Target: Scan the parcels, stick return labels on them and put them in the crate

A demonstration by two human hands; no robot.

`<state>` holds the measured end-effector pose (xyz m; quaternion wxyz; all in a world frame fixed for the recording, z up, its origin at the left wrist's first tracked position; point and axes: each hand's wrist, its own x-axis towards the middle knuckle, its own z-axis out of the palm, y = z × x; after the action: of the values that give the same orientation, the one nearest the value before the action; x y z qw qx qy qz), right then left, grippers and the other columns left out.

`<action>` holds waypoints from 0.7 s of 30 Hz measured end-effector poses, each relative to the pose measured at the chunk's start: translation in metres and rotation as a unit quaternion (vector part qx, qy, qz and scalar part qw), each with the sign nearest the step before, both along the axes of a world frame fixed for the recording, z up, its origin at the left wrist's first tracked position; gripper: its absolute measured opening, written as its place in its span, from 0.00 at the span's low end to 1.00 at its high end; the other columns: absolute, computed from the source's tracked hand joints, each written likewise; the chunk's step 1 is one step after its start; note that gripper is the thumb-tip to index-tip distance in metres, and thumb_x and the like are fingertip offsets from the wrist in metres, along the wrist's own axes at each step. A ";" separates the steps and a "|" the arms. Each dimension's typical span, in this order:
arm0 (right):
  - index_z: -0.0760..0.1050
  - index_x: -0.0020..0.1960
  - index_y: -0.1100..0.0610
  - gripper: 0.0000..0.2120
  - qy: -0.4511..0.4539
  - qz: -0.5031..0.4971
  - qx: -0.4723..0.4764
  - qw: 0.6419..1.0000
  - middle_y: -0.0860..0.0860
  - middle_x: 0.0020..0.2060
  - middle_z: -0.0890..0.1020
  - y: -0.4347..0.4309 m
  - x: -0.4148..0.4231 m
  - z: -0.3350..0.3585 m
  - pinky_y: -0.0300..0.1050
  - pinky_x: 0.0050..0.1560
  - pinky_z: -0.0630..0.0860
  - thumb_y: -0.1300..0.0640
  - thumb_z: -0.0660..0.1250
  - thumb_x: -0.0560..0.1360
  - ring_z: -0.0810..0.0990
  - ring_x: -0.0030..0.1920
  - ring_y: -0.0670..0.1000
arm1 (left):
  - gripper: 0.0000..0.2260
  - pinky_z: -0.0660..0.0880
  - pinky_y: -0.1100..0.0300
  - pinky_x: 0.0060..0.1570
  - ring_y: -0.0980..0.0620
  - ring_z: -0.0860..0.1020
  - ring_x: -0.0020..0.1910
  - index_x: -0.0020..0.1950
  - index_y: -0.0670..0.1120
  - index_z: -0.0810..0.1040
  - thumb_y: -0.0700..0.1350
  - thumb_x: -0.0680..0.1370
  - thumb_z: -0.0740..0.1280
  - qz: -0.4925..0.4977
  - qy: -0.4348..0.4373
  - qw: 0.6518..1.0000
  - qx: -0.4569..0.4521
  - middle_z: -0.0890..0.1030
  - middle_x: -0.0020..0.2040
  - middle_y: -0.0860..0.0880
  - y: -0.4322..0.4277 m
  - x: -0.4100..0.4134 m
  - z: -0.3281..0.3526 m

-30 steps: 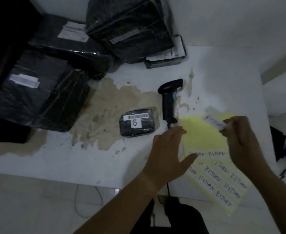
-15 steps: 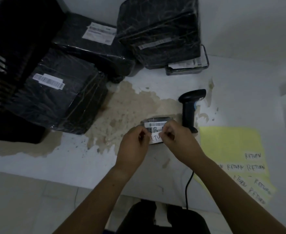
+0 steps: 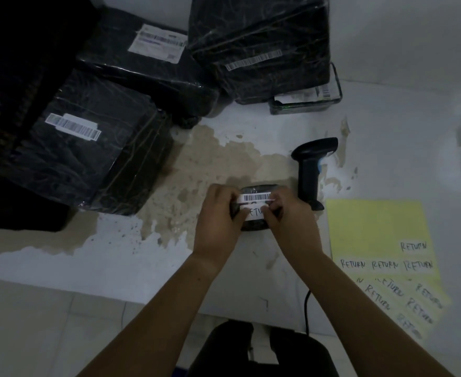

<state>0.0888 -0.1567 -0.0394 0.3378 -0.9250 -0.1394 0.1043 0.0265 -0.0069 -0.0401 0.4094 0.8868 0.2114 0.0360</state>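
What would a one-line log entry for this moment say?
step: sticking return label | parcel: small black parcel | left hand, right hand: pressing label | scanner: on table
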 end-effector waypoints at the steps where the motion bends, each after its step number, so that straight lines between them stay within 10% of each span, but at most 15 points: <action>1: 0.70 0.53 0.54 0.13 0.002 -0.026 0.018 1.000 0.49 0.46 0.76 -0.001 -0.001 -0.001 0.37 0.37 0.74 0.57 0.73 0.75 0.76 0.40 0.47 | 0.17 0.70 0.74 0.45 0.60 0.71 0.48 0.54 0.50 0.70 0.43 0.74 0.77 0.046 0.011 0.998 -0.039 0.70 0.55 0.53 0.002 -0.001 -0.005; 4: 0.67 0.63 0.57 0.22 0.006 -0.089 0.037 0.995 0.53 0.59 0.71 -0.002 -0.005 -0.006 0.23 0.43 0.66 0.56 0.73 0.74 0.72 0.51 0.46 | 0.27 0.74 0.66 0.55 0.54 0.75 0.59 0.66 0.46 0.70 0.51 0.73 0.78 0.134 0.078 0.979 -0.136 0.73 0.63 0.49 0.004 0.000 -0.016; 6: 0.66 0.68 0.55 0.24 0.041 -0.105 0.063 0.992 0.53 0.62 0.74 -0.001 -0.012 -0.014 0.33 0.50 0.74 0.51 0.70 0.77 0.75 0.56 0.48 | 0.24 0.74 0.64 0.54 0.52 0.77 0.60 0.68 0.48 0.74 0.56 0.76 0.73 0.098 0.114 0.982 -0.110 0.77 0.63 0.50 0.002 0.001 -0.022; 9: 0.72 0.62 0.51 0.19 0.086 -0.133 0.107 0.982 0.48 0.51 0.81 0.002 -0.015 -0.023 0.45 0.49 0.79 0.44 0.70 0.76 0.80 0.51 0.46 | 0.18 0.77 0.60 0.54 0.53 0.79 0.56 0.65 0.53 0.80 0.59 0.78 0.69 0.046 0.089 0.992 -0.077 0.83 0.57 0.53 -0.001 -0.001 -0.025; 12: 0.77 0.56 0.56 0.10 0.093 -0.140 0.151 0.974 0.42 0.42 0.80 0.001 -0.008 -0.019 0.31 0.44 0.74 0.56 0.71 0.77 0.79 0.43 0.35 | 0.15 0.75 0.59 0.57 0.51 0.78 0.57 0.65 0.49 0.80 0.52 0.81 0.67 0.044 0.091 0.991 -0.092 0.81 0.57 0.49 -0.002 0.001 -0.023; 16: 0.75 0.61 0.51 0.10 0.169 -0.114 0.172 0.964 0.43 0.50 0.82 -0.014 -0.008 -0.010 0.36 0.45 0.77 0.53 0.67 0.80 0.80 0.50 0.40 | 0.15 0.73 0.57 0.64 0.50 0.76 0.62 0.71 0.51 0.75 0.49 0.85 0.59 0.049 0.129 0.980 -0.144 0.77 0.62 0.48 -0.006 -0.005 -0.007; 21: 0.71 0.65 0.46 0.17 0.275 -0.113 0.263 0.918 0.44 0.52 0.83 -0.042 -0.011 0.036 0.40 0.42 0.82 0.51 0.69 0.78 0.83 0.47 0.40 | 0.16 0.72 0.73 0.46 0.61 0.76 0.56 0.73 0.57 0.70 0.54 0.84 0.60 0.073 0.092 0.976 -0.186 0.75 0.63 0.57 -0.010 -0.026 0.050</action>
<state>0.0778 -0.1989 -0.0032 0.6033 -0.7472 0.0425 0.2756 0.0000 -0.0170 0.0097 0.5422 0.7769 0.3153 -0.0557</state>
